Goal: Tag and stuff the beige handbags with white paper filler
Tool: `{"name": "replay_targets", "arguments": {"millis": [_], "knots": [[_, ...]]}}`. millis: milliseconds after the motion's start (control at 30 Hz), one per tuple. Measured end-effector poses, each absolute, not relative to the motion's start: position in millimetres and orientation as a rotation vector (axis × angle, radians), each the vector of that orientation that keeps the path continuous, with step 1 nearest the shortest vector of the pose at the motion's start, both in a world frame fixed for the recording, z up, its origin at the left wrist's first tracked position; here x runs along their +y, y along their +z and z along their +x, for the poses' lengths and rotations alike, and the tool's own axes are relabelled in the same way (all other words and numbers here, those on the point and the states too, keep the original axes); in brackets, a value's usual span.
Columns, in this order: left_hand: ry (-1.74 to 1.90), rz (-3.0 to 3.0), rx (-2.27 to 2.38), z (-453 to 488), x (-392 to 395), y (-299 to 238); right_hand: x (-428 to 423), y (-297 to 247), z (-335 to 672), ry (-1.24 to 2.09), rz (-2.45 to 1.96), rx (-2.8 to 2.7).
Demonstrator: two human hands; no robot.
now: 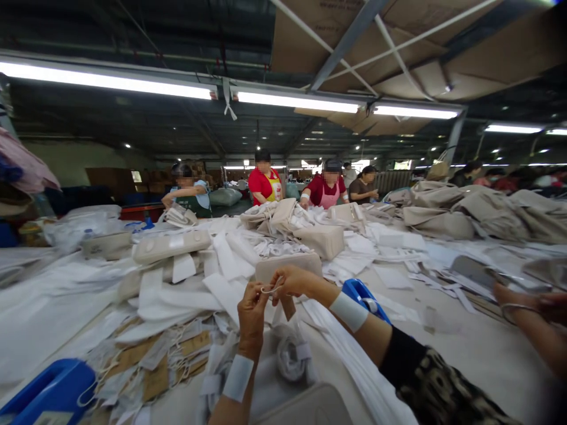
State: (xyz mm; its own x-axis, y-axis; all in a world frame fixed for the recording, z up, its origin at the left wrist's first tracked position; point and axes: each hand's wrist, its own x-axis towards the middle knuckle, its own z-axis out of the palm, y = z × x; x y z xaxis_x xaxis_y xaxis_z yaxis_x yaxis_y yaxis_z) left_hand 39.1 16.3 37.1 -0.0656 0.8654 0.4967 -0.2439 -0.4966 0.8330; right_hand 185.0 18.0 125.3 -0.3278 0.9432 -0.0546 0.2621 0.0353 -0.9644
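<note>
My left hand (252,304) and my right hand (287,283) meet in front of me, fingertips pinched on a thin white string (269,290) stretched between them. Below my right hand hangs a brown cardboard tag (289,308), apparently on that string. Under my hands lies a clear plastic bag with a coiled white item (291,358) inside. Closest to me is a beige case (310,407), partly cut off by the frame edge. Just beyond my hands stands another beige case (290,265). Left of my left hand, brown tags with white strings (155,369) lie in a loose heap.
Blue tape dispensers sit at right (365,300) and lower left (48,386). White foam sheets (177,298) and beige cases (321,241) cover the table. At the right edge is another person's hand (527,304). Several people work across the table.
</note>
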Motion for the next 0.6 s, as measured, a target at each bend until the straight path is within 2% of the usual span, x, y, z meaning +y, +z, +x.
{"name": "replay_targets", "arguments": {"millis": [233, 333, 433, 600], "knots": [[1.576, 1.123, 0.524, 41, 15, 39, 15, 139, 184, 0.619, -1.448, -2.052], [1.514, 1.05, 0.432, 41, 14, 41, 10, 143, 184, 0.458, -1.439, -2.157], [1.478, 0.987, 0.357, 39, 13, 42, 9, 144, 187, 0.498, -1.427, -2.215], [1.43, 0.917, 0.244, 36, 11, 46, 10, 145, 200, 0.878, -1.329, -2.17]]}}
